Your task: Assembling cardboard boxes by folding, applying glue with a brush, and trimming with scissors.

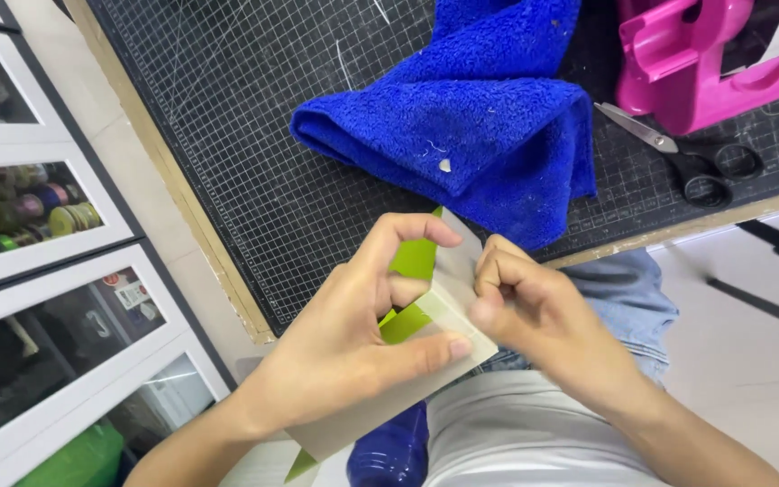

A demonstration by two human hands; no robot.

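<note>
A black gridded cutting mat [254, 171] covers the table; its wooden edge [187, 203] borders pale floor. Left hand [344, 347] and right hand [534, 311] pinch closed on grey-and-green folded card [444, 302].

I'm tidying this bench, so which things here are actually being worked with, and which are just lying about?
In use:
- grey card piece with green paper, held by left hand and right hand
- strip of clear tape under the fingers

Lying about:
- blue towel
- pink tape dispenser
- black scissors
- cutting mat
</note>
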